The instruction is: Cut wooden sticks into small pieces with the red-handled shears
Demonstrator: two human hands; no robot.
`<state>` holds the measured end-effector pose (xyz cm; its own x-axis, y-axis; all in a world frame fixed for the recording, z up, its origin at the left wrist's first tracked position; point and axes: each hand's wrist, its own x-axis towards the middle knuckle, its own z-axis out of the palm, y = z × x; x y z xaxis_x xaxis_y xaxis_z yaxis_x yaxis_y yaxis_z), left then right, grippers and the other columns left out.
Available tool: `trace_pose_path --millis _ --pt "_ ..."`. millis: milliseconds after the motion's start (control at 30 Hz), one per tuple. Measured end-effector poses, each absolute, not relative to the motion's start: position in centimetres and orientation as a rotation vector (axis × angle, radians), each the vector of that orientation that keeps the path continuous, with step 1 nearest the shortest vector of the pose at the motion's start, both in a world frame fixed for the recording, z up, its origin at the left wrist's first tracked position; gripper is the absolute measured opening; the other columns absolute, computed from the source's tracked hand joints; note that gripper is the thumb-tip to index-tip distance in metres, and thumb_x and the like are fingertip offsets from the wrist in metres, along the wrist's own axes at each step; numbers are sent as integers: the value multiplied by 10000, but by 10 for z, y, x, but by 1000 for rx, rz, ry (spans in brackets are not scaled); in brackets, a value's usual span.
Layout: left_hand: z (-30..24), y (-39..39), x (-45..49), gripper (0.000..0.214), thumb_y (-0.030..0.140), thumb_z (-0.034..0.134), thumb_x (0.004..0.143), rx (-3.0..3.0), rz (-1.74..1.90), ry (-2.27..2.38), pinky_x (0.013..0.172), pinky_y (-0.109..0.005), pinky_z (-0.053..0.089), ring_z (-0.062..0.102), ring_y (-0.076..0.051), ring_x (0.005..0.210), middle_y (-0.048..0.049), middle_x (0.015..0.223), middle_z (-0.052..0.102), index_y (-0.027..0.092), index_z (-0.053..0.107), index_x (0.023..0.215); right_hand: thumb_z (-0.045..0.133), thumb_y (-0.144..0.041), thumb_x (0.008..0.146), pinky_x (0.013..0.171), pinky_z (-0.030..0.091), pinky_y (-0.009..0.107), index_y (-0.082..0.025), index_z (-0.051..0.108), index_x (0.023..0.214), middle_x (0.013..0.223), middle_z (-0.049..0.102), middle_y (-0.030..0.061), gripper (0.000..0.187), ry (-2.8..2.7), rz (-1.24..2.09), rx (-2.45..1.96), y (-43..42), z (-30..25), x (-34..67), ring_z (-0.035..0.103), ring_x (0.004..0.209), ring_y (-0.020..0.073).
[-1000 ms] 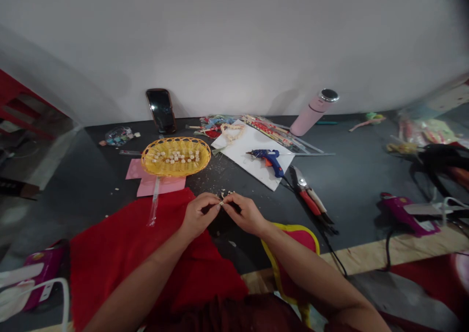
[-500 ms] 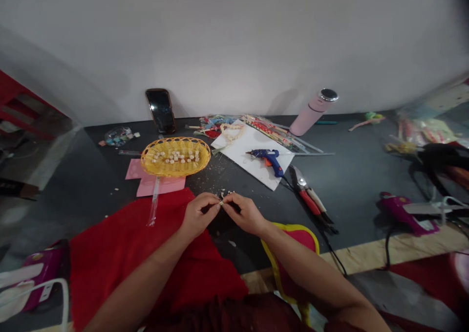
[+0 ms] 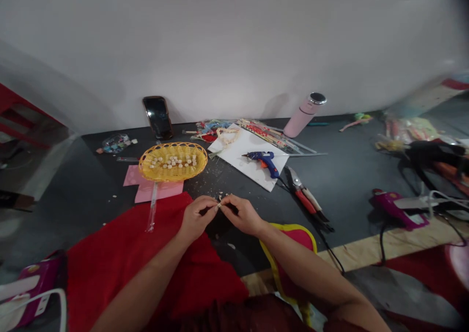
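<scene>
Between the fingertips of both hands is a small pale piece (image 3: 219,205), too tiny to name. My left hand (image 3: 198,215) is closed in a pinch on it, above the edge of the red cloth (image 3: 146,258). My right hand (image 3: 242,214) pinches the same piece from the other side, fingers closed. Just beyond the fingertips lie several pale scraps (image 3: 221,195) on the dark table (image 3: 344,190). A yellow woven basket (image 3: 174,175) holding several small whitish cubes (image 3: 172,162) stands ahead to the left, on pink paper (image 3: 161,191).
A blue glue gun (image 3: 264,161) rests on a white board (image 3: 238,163), with red-handled pruning shears (image 3: 308,197) beside it. Behind are a pink bottle (image 3: 302,117), a leaning phone (image 3: 158,118) and bundled sticks (image 3: 264,132). Purple devices (image 3: 399,210) sit at both sides.
The view has shifted slightly, so the table things sit a little lower and further left. Both hands keep pinching the small pale piece in much the same place.
</scene>
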<state>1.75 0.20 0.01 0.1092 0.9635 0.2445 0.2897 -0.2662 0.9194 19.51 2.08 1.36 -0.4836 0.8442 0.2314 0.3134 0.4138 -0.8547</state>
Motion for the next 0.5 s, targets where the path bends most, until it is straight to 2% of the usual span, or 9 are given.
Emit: trace_pose_path --millis 133,233,367,500 --pt "0 3 17 103 254 599 797 1611 1194 1263 714 -283 515 627 -161 783 -54 830 673 191 679 782 462 -254 876 625 440 231 -204 570 859 745 585 7 121 -2027 971 -994 22 15 193 530 648 121" --pt "0 5 16 110 274 606 792 1529 1189 1269 619 -241 498 600 -130 686 -43 844 661 190 677 795 465 -235 869 618 433 228 -196 577 861 748 587 7 119 -2038 954 -1004 23 13 193 525 643 119" --pt "2 6 14 154 307 595 798 1442 1167 1269 519 -203 445 524 -86 561 -27 820 639 173 670 804 487 -199 851 659 446 233 -192 582 856 776 607 10 96 -2018 938 -1009 25 11 192 556 688 124" --pt "3 6 13 175 332 608 781 1420 1175 1289 510 -199 425 503 -87 537 -8 742 629 170 673 804 474 -128 827 723 460 244 -193 583 872 833 620 20 134 -1991 886 -1030 28 15 193 578 772 132"
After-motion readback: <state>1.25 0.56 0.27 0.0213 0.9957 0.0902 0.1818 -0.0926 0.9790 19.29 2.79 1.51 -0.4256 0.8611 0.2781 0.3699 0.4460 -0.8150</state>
